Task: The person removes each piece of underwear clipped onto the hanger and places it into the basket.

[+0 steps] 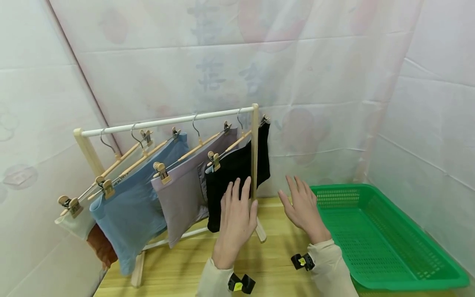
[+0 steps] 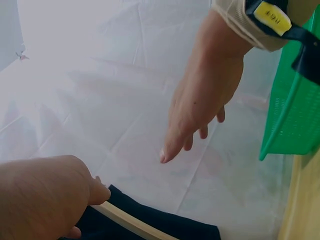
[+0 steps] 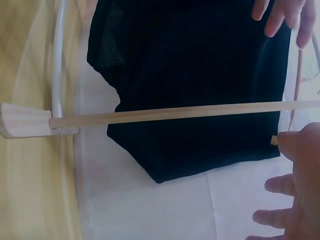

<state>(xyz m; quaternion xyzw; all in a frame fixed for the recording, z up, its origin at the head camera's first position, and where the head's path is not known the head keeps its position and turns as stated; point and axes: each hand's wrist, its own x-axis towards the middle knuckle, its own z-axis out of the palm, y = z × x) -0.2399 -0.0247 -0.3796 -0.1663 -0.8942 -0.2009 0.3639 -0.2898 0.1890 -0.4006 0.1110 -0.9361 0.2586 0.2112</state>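
Black boxer briefs (image 1: 237,163) hang by clips from a wooden hanger (image 1: 237,141) at the right end of a small drying rack (image 1: 255,144). My left hand (image 1: 237,218) is raised in front of them, fingers extended and overlapping their lower part in the head view. To the right of the rack's upright, my right hand (image 1: 302,206) hovers with fingers spread and nothing in it. In the right wrist view, the upright crosses in front of the black cloth (image 3: 200,65), and fingertips of the left hand show at its upper edge.
Lilac briefs (image 1: 182,198), light blue briefs (image 1: 130,210) and a white-and-brown pair (image 1: 100,243) hang further left on the rack's rail (image 1: 167,121). A green plastic basket (image 1: 371,231) stands at the right of the wooden table (image 1: 274,255). Printed cloth walls (image 1: 326,103) enclose the table.
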